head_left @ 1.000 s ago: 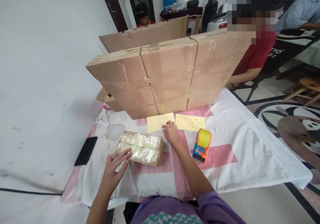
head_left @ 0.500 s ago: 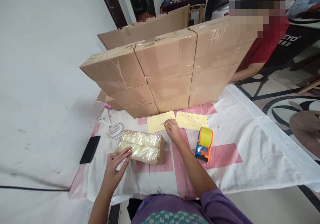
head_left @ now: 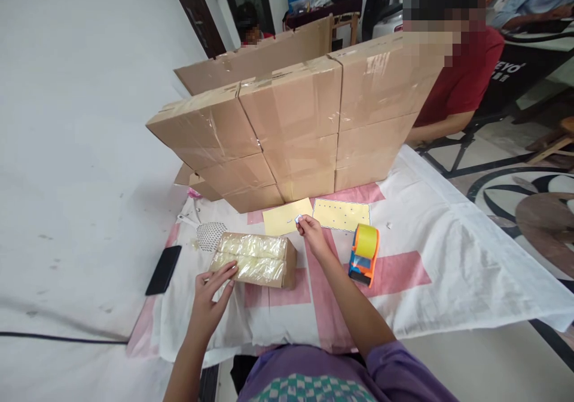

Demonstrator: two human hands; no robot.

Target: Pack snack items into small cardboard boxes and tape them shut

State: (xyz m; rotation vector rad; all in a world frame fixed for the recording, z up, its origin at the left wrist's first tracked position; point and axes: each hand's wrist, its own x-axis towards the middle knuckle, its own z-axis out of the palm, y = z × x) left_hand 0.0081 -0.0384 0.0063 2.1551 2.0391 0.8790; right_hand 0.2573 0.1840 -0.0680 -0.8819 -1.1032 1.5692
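Note:
My left hand point(head_left: 214, 291) rests its fingertips on the left front edge of a small cardboard box point(head_left: 255, 258), whose top is covered with shiny clear tape. Its fingers are stretched out and apart. My right hand point(head_left: 311, 231) pinches a small white piece point(head_left: 298, 218), perhaps paper or a sticker, over the right edge of a plain yellow sheet point(head_left: 278, 218). To the right of that hand lies a second yellow sheet point(head_left: 341, 215) with small dark marks. An orange and blue tape dispenser point(head_left: 364, 255) with a yellow roll stands near my right forearm.
A tall wall of taped cardboard point(head_left: 291, 121) stands across the table's back. A black phone point(head_left: 163, 270) and a dotted white pouch-like item point(head_left: 210, 235) lie left on the white and pink cloth point(head_left: 390, 306). A person in a red shirt point(head_left: 470, 85) sits behind, right.
My right hand has drawn slightly back, and the white piece in its fingers now shows more broadly. My left hand stays on the box. The view has shifted a little.

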